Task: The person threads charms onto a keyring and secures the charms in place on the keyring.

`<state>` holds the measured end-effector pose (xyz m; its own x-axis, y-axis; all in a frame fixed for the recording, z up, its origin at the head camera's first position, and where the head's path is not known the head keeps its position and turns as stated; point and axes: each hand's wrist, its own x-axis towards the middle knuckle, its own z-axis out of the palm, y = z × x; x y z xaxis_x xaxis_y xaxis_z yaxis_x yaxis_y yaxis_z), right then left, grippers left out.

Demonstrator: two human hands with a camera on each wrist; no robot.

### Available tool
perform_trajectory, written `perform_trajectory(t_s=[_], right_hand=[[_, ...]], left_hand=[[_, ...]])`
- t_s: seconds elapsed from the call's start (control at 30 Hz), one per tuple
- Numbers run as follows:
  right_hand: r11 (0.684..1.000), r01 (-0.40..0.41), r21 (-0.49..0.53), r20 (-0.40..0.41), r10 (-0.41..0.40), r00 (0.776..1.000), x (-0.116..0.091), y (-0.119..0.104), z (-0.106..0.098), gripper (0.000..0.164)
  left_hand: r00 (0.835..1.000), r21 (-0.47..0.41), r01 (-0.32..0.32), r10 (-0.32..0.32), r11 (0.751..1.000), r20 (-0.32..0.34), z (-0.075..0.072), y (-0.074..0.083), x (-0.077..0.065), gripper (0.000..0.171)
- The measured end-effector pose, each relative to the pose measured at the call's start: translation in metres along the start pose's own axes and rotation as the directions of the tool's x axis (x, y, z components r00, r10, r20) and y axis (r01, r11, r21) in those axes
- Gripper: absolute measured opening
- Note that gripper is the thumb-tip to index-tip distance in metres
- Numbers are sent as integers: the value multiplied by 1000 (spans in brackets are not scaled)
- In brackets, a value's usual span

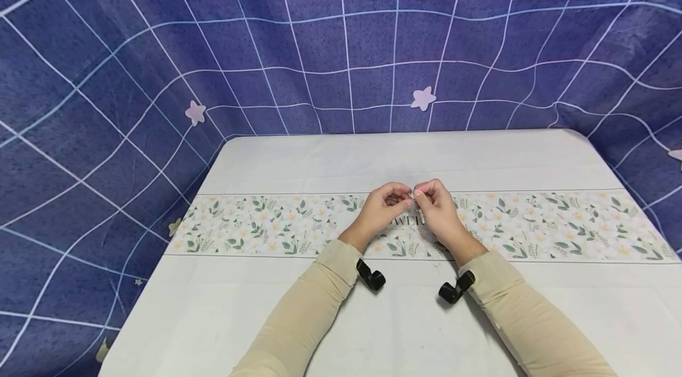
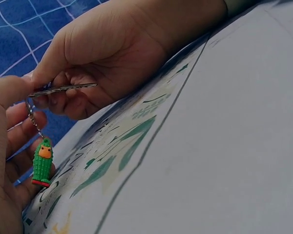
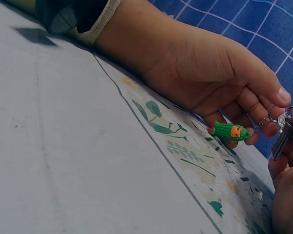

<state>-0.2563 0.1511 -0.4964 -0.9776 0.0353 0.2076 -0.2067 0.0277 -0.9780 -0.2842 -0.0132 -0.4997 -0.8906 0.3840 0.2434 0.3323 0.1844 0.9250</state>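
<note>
Both hands meet over the printed band of the cloth, thumbs and fingertips nearly together. My left hand (image 1: 380,211) pinches a metal key ring (image 3: 272,113) between thumb and fingers. From the ring a short chain (image 2: 36,124) carries a green cactus-like charm (image 2: 42,163) with an orange face and a red base, lying near the left fingers. My right hand (image 1: 439,211) pinches a silver key (image 3: 283,139) at the ring; its blade (image 2: 78,87) points out past the thumbs in the left wrist view. Fingertips partly hide where key and ring join.
A white table cloth (image 1: 229,306) with a floral band (image 1: 277,226) lies beneath the hands. Dark lettering (image 1: 407,221) on the band is partly covered by them. Behind and to the left hangs a blue gridded curtain (image 1: 319,45) with stars. Each wrist wears a black camera.
</note>
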Motion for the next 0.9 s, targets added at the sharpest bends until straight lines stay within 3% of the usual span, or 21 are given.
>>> perform_trajectory(t_s=[0.37, 0.63, 0.9], right_hand=[[999, 12, -31, -2, -12, 1000, 1, 4, -1, 7], [1000, 15, -18, -4, -15, 1000, 0, 2, -1, 8], [1000, 13, 12, -9, -13, 1000, -1, -1, 0, 8]], left_hand=[[1000, -15, 24, -24, 1000, -18, -1, 2, 0, 22], [999, -49, 43, -43, 998, 9, -1, 2, 0, 30], [997, 11, 79, -80, 997, 2, 0, 0, 1, 24]])
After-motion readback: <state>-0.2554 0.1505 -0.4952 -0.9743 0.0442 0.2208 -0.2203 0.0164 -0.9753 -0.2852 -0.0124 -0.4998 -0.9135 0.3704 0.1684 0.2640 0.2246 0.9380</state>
